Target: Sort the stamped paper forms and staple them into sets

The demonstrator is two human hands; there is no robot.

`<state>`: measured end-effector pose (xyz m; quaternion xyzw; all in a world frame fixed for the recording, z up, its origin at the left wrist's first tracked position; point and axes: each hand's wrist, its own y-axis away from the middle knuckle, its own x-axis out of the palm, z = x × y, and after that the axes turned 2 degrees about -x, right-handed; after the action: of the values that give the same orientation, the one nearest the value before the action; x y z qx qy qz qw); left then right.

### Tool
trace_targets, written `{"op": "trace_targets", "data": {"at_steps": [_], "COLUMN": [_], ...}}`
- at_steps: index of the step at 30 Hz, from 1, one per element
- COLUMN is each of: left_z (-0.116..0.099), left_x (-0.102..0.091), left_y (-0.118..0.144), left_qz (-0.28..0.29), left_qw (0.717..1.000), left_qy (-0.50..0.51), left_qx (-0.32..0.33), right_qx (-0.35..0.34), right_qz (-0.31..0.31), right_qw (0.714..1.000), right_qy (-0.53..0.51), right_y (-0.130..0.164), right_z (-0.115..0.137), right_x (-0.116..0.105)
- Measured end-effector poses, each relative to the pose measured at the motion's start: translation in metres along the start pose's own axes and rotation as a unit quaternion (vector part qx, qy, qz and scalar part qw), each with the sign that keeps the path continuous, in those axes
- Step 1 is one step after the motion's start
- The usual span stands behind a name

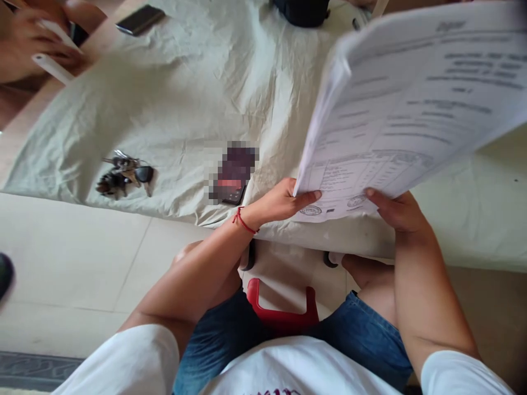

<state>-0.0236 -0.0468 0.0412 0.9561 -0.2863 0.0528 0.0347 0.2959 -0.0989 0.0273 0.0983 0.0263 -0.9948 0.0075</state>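
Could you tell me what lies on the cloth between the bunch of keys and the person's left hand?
In the head view, a dark pixelated phone-like slab lies between the bunch of keys and the left hand.

White short sleeves, blue denim shorts, red wrist string (244, 222).

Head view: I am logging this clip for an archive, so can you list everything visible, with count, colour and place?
papers: one sheaf, white with grey print, held up at right above the table
cloth: one, pale grey-green, creased, covering the table
keys: one bunch, dark and metallic, on the cloth at left
phone: one, dark, blurred out, on the cloth near the edge
second phone: one, dark, top left on the cloth
black object: one, top centre, cut off
stool: one, red, under the person
another person's hands: top left corner, holding a white object
left hand: grips the papers' lower left edge
right hand: grips the papers' lower edge
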Motion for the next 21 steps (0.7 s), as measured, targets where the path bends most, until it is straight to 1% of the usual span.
{"op": "trace_targets", "data": {"at_steps": [1,3,6,9,12,14,16,17,21], "left_z": [-0.002,-0.005,-0.005,-0.002,0.003,0.009,0.014,0.017,0.028], "left_x": [0.000,-0.001,-0.004,-0.008,-0.011,-0.012,-0.010,-0.008,0.008], "left_y": [0.001,0.002,-0.003,-0.009,-0.013,-0.015,-0.015,-0.015,-0.010], "left_qz": [0.026,0.041,-0.013,-0.077,-0.125,-0.129,-0.113,-0.101,-0.064], "left_qw": [1.000,0.999,0.995,0.983,0.974,0.973,0.971,0.970,0.958], "left_qy": [0.000,0.018,0.099,0.164,0.183,0.184,0.193,0.201,0.234], "left_qx": [-0.007,-0.011,-0.014,-0.017,-0.042,-0.059,-0.079,-0.092,-0.150], "right_qx": [0.000,-0.003,0.006,0.044,0.095,0.134,0.158,0.158,0.096], "right_qz": [0.004,0.009,0.011,0.048,0.090,0.099,0.081,0.062,-0.049], "right_qw": [1.000,1.000,0.999,0.997,0.990,0.985,0.982,0.984,0.991], "right_qy": [-0.015,-0.028,-0.033,-0.049,-0.058,-0.053,-0.056,-0.063,-0.082], "right_y": [0.001,0.003,0.008,0.014,0.021,0.022,0.019,0.016,0.003], "right_z": [0.002,0.004,0.003,-0.004,-0.011,-0.012,-0.011,-0.009,-0.005], "right_x": [-0.001,-0.002,-0.001,0.006,0.014,0.016,0.015,0.014,0.011]}}
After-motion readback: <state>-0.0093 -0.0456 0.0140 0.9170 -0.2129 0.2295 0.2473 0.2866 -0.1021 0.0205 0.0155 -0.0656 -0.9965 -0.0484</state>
